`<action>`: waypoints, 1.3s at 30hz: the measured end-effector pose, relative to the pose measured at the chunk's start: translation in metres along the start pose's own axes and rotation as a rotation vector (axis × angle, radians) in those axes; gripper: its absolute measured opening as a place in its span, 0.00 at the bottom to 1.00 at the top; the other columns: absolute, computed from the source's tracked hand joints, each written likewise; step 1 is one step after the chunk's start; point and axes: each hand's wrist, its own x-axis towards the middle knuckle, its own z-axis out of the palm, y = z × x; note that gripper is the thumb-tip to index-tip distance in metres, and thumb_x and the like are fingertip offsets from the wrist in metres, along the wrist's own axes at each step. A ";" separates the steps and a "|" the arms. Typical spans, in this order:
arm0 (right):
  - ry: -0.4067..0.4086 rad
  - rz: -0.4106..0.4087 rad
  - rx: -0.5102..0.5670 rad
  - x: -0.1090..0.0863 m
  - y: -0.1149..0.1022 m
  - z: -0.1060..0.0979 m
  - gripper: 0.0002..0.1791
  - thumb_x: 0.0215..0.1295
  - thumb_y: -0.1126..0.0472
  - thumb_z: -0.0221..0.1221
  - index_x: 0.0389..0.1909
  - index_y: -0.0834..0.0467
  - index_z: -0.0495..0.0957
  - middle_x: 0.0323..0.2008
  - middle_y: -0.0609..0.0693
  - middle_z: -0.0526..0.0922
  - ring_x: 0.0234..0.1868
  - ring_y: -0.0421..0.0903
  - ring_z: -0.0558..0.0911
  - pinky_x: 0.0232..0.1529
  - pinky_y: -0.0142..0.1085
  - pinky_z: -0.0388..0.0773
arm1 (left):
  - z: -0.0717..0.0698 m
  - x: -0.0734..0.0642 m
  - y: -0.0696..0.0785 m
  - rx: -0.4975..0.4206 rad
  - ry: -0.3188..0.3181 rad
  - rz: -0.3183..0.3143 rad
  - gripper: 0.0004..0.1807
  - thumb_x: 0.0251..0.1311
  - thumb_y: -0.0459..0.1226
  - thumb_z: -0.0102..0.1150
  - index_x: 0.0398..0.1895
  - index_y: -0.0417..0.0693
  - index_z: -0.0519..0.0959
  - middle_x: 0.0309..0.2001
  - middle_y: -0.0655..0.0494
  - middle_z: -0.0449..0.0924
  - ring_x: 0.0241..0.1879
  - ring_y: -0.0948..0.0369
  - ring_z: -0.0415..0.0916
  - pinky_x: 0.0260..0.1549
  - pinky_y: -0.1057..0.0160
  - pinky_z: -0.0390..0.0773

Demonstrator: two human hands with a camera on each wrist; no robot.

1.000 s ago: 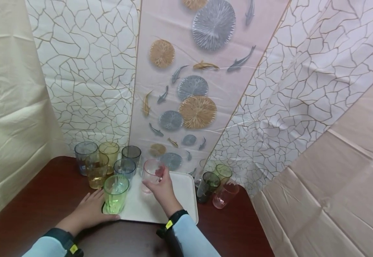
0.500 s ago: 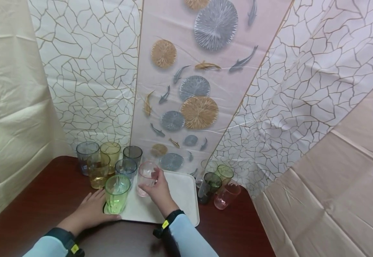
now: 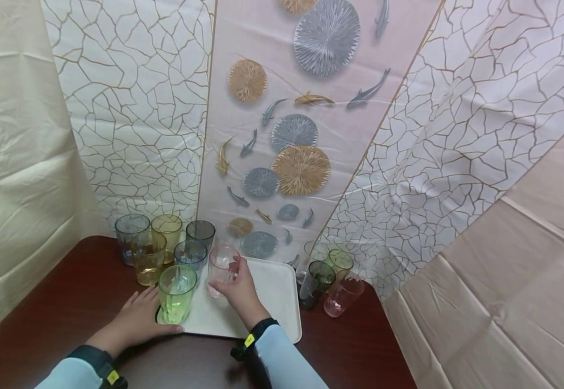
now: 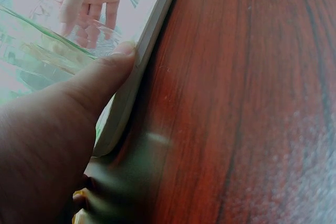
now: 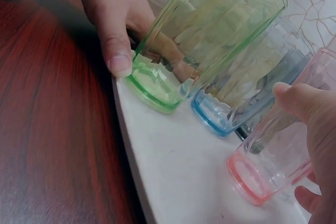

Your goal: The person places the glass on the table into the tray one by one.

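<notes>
In the head view my right hand (image 3: 241,292) holds a clear pink-tinted glass (image 3: 222,265) upright at the tray, thumb on one side and fingers on the other. Its pink base (image 5: 251,182) sits at the tray surface in the right wrist view, right of a blue glass (image 3: 190,259). My left hand (image 3: 133,319) rests at the near left corner of the white tray (image 3: 272,292). Its thumb (image 4: 113,69) touches the front rim, and its fingers extend along the left side. A green glass (image 3: 176,300) stands on that corner, beside the left hand.
Behind on the left stand amber (image 3: 148,265), yellow (image 3: 167,232), dark grey (image 3: 201,232) and blue-grey (image 3: 131,237) glasses. Right of the tray are a dark green glass (image 3: 315,286), a light green glass (image 3: 340,262), a pink glass (image 3: 342,294) and a clear one. Patterned cloth hangs behind.
Over the first half second my right hand moved the pink glass a little left and nearer, beside the blue glass. Since then almost nothing differs. The left hand stays at the tray corner.
</notes>
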 end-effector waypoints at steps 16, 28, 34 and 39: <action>0.185 -0.100 0.036 -0.068 0.038 -0.093 0.48 0.53 0.51 0.79 0.72 0.60 0.66 0.63 0.61 0.77 0.64 0.59 0.75 0.64 0.54 0.75 | 0.001 0.000 -0.002 -0.017 -0.005 -0.007 0.73 0.42 0.79 0.63 0.76 0.27 0.64 0.74 0.26 0.60 0.73 0.29 0.50 0.69 0.24 0.47; 0.707 -0.054 -0.039 -0.103 0.107 -0.217 0.25 0.56 0.53 0.77 0.45 0.63 0.78 0.35 0.55 0.84 0.32 0.43 0.80 0.30 0.24 0.77 | 0.007 0.003 -0.009 -0.002 0.001 -0.014 0.76 0.39 0.83 0.58 0.76 0.28 0.63 0.74 0.27 0.60 0.73 0.29 0.50 0.68 0.24 0.46; 0.731 -0.019 -0.103 -0.084 0.133 -0.258 0.48 0.52 0.53 0.80 0.68 0.65 0.64 0.53 0.64 0.74 0.50 0.55 0.77 0.49 0.39 0.80 | 0.007 0.003 -0.008 -0.012 -0.004 -0.010 0.76 0.40 0.82 0.59 0.76 0.28 0.63 0.74 0.26 0.60 0.73 0.29 0.51 0.68 0.23 0.47; 0.512 0.033 -0.019 -0.066 0.146 -0.272 0.65 0.56 0.56 0.78 0.84 0.59 0.42 0.75 0.69 0.58 0.74 0.64 0.61 0.72 0.62 0.62 | 0.008 0.004 -0.006 -0.020 -0.009 -0.010 0.75 0.41 0.81 0.60 0.76 0.27 0.63 0.74 0.25 0.59 0.73 0.28 0.50 0.68 0.24 0.46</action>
